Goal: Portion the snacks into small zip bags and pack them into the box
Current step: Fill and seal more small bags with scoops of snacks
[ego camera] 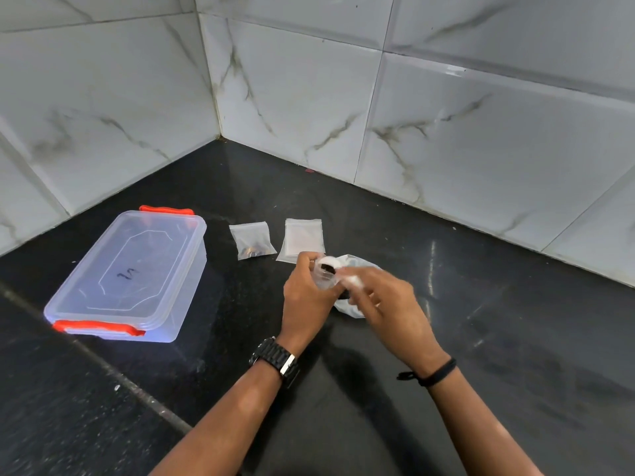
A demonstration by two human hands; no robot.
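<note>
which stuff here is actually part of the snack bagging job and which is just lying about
Part of the job:
- small zip bag held open in the left hand
- right hand, dropping a dark snack in
- big snack bag under the hands
- filled zip bag
- empty zip bags
- lidded plastic box

Not part of it:
- wristwatch
- black wristband
- black counter
- tiled wall

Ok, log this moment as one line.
left hand holds small zip bag | right hand filling | filled bag on counter | box lidded
</note>
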